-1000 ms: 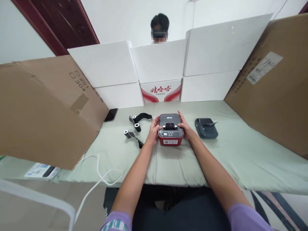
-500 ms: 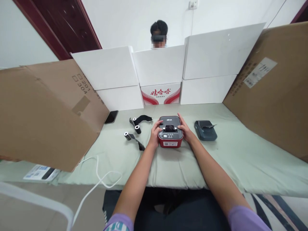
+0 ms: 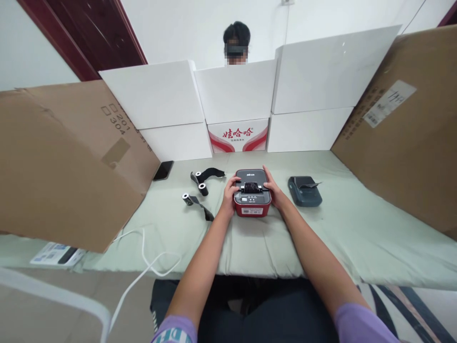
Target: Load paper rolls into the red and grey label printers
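A red and black label printer (image 3: 253, 198) stands on the green cloth in front of me, with black film showing in the slot on its top. My left hand (image 3: 230, 194) grips its left side, fingers bent over the top edge. On the opposite side my right hand (image 3: 273, 188) holds it, thumb on the top and index finger stretched along the side. To the left lie black ribbon rolls on white cores: one roll (image 3: 203, 189) beside a strip of black ribbon (image 3: 213, 172), and another roll (image 3: 186, 199) with its tail unwound toward my left forearm.
A dark blue-grey portable printer (image 3: 305, 191) sits to the right. At the left are a phone (image 3: 163, 170) and a white cable (image 3: 144, 250). Cardboard (image 3: 60, 162) (image 3: 403, 133) flanks both sides; white boxes (image 3: 235, 95) wall the back, with a person (image 3: 236, 40) behind them.
The view has tilted slightly, so everything sits a little higher in it. Both hands stay on the label printer, which has not visibly moved on the cloth.
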A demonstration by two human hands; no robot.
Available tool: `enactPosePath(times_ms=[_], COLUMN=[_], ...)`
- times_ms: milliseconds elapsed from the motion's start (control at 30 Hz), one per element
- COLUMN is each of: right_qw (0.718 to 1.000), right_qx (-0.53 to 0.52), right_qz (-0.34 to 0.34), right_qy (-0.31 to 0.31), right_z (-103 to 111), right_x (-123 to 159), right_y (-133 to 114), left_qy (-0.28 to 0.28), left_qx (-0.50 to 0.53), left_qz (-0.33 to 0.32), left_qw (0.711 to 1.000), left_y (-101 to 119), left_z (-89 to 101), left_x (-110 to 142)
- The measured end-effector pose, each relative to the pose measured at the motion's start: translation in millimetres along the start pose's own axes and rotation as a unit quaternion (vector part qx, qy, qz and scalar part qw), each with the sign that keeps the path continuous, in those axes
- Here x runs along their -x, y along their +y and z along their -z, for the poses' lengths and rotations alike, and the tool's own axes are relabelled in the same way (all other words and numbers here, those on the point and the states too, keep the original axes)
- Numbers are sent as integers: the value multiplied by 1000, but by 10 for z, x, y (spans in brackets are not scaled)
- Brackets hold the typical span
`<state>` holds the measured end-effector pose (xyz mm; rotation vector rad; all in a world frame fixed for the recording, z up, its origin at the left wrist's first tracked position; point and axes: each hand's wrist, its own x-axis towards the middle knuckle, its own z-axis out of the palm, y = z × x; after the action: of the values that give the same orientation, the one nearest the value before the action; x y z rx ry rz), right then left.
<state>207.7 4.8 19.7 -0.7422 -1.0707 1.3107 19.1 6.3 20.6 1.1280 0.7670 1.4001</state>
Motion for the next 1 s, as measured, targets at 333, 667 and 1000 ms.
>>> enactPosePath(times_ms=[333,667,1000], right_qw=[999,998,998], right_qx=[-11,14,-25], right_qz=[-43,-53,-36], right_qy=[-28,-40,-50], right_z=[2,50,11], right_x=[35,21,35], right_y=[-10,-33,-38], left_qy=[7,-41,-40], left_qx=[118,109,120], left_qz=[104,108,86], left_qw=[987,987,988], left_y=[49,55,-28], left_z=[3,104,96], left_x=[-35,-114,-79])
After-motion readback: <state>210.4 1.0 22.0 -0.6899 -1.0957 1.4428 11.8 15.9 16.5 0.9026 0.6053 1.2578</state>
